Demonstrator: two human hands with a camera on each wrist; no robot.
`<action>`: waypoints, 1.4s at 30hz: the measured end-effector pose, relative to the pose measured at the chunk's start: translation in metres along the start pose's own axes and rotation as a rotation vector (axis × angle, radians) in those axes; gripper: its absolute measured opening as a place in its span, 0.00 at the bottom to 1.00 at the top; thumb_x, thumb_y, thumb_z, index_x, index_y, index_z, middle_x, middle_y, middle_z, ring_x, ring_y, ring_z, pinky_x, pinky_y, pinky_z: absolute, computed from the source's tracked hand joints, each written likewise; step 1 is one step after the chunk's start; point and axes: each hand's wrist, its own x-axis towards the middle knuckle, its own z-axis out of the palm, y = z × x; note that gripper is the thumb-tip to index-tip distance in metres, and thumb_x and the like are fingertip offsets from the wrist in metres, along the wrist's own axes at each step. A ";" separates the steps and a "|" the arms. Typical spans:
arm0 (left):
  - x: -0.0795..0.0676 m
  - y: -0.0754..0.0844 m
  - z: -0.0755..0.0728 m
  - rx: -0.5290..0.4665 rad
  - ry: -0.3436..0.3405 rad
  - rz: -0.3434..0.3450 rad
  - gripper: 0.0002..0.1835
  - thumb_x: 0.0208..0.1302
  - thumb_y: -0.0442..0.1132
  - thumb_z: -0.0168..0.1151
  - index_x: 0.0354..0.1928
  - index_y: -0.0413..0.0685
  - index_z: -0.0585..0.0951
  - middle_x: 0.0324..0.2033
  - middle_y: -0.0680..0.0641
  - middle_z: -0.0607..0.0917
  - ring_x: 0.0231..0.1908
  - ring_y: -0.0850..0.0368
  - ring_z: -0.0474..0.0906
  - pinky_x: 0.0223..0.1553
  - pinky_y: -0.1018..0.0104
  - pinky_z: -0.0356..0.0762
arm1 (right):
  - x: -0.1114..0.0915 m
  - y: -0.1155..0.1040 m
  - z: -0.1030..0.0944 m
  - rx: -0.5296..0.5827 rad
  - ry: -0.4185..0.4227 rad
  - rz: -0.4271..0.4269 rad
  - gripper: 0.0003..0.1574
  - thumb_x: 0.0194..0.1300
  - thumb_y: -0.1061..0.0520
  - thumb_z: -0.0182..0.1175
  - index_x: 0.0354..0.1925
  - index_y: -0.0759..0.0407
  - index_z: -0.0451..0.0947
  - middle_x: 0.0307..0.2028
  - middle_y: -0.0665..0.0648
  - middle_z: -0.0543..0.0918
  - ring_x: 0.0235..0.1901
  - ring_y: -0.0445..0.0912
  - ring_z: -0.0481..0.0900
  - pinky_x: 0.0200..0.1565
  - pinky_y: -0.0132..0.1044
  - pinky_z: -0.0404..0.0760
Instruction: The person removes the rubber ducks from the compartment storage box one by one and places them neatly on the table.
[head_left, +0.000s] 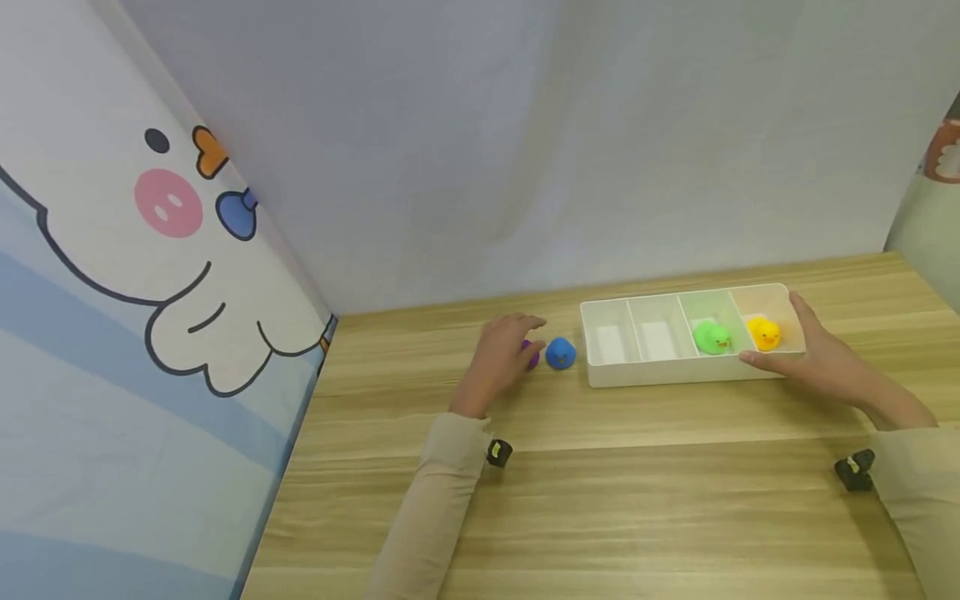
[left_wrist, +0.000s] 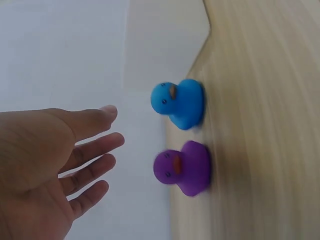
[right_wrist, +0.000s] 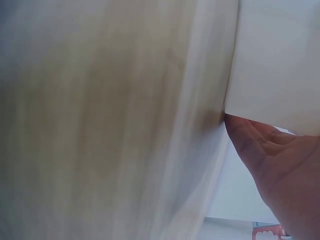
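Left wrist shows purple duck (left_wrist: 196, 169) whole — head only partly

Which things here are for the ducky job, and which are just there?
Probably for the job:
white tray, gripped by right hand
green duck, yellow duck, both in the tray
blue duck, purple duck, outside it near left hand

Probably just around:
wooden table
cartoon panel
plain backdrop

wood-grain table (head_left: 645, 508) | pale backdrop (head_left: 510, 158) behind | cartoon-printed sheet (head_left: 150, 283) at left
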 end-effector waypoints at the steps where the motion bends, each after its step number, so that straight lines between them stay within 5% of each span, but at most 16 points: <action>1: 0.002 0.003 -0.001 -0.009 -0.003 0.011 0.20 0.73 0.42 0.62 0.63 0.45 0.80 0.61 0.43 0.84 0.64 0.42 0.77 0.69 0.44 0.70 | 0.000 0.000 0.000 0.002 -0.001 -0.001 0.78 0.68 0.33 0.61 0.75 0.50 0.06 0.76 0.81 0.26 0.71 0.85 0.45 0.63 0.82 0.54; 17: 0.042 0.057 -0.005 0.082 -0.038 0.177 0.20 0.75 0.47 0.59 0.65 0.50 0.79 0.63 0.49 0.84 0.68 0.51 0.76 0.73 0.56 0.68 | 0.001 0.002 -0.005 -0.021 -0.009 -0.005 0.76 0.70 0.32 0.58 0.75 0.51 0.06 0.76 0.79 0.23 0.70 0.87 0.47 0.62 0.83 0.55; 28: 0.061 0.094 0.004 0.044 -0.060 0.292 0.20 0.76 0.46 0.58 0.64 0.49 0.80 0.62 0.50 0.85 0.66 0.55 0.77 0.74 0.63 0.66 | 0.001 -0.002 -0.006 0.015 -0.010 -0.006 0.77 0.69 0.33 0.60 0.76 0.49 0.06 0.76 0.80 0.25 0.70 0.87 0.46 0.62 0.83 0.54; 42: 0.073 0.112 0.018 0.118 -0.079 0.353 0.18 0.76 0.47 0.58 0.63 0.52 0.80 0.60 0.52 0.86 0.64 0.58 0.79 0.73 0.67 0.66 | 0.002 0.002 -0.003 -0.014 0.001 -0.004 0.79 0.67 0.32 0.62 0.76 0.52 0.08 0.76 0.83 0.30 0.69 0.86 0.49 0.62 0.82 0.56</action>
